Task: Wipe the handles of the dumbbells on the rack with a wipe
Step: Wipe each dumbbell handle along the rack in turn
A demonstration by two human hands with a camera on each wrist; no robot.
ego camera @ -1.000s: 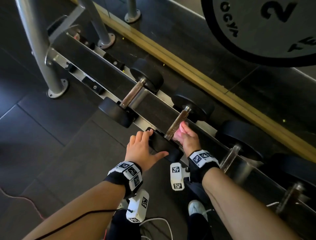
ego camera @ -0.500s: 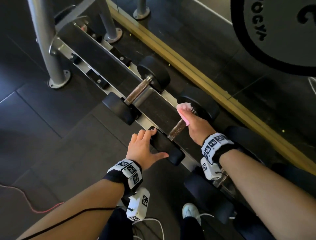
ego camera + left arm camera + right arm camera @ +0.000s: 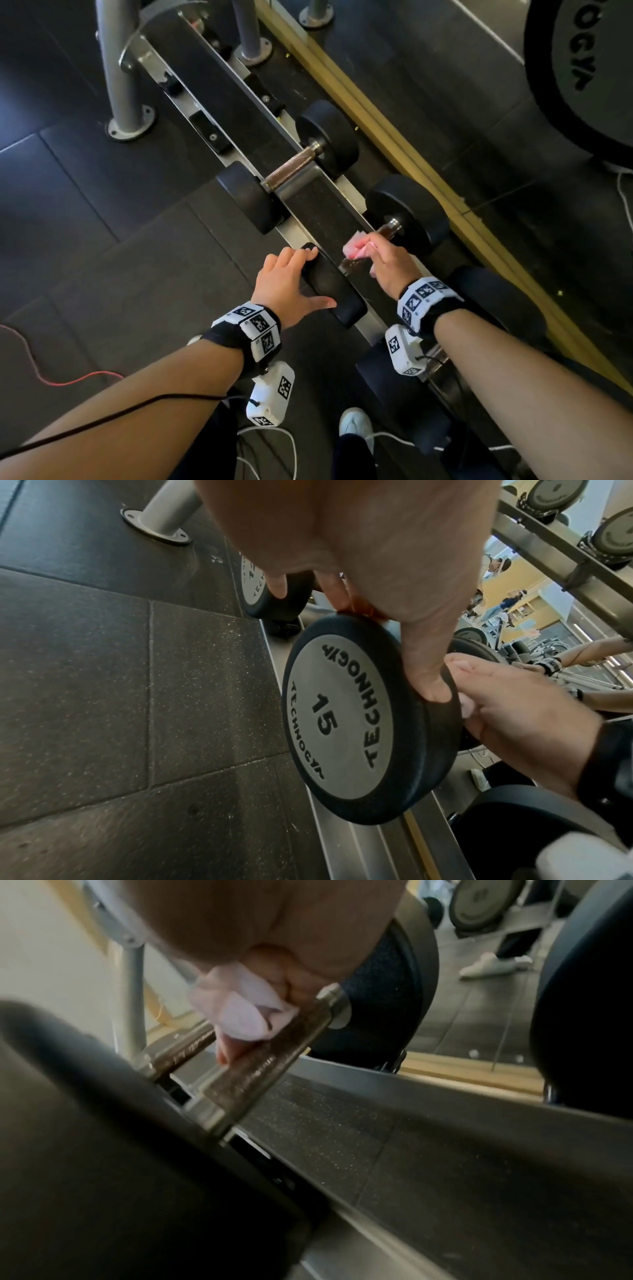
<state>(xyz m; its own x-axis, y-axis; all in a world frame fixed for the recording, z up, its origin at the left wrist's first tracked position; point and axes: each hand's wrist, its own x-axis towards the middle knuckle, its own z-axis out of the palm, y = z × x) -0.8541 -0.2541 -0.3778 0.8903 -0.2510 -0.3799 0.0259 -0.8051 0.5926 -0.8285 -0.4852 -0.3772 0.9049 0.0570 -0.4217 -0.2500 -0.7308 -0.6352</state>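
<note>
A black dumbbell marked 15 lies across the rack (image 3: 322,212). My left hand (image 3: 318,277) grips its near head (image 3: 337,294) by the rim, fingers over the top and thumb (image 3: 431,680) on the edge of the head (image 3: 342,718). My right hand (image 3: 371,255) holds a pink wipe (image 3: 356,247) wrapped round the middle of the brown knurled handle (image 3: 390,228). In the right wrist view the wipe (image 3: 240,1012) is pinched onto the handle (image 3: 260,1069), a little short of the far head (image 3: 387,1001).
A second dumbbell, its handle (image 3: 291,168) bare, lies further along the rack. A third dumbbell (image 3: 404,387) sits under my right forearm. A grey rack post (image 3: 116,68) stands at left; a wooden strip (image 3: 394,137) runs behind. A red cable (image 3: 51,377) lies on the floor.
My right hand with the wipe ran from the near end of the handle to the far end, then came back to the middle. The left hand kept its grip on the near head.
</note>
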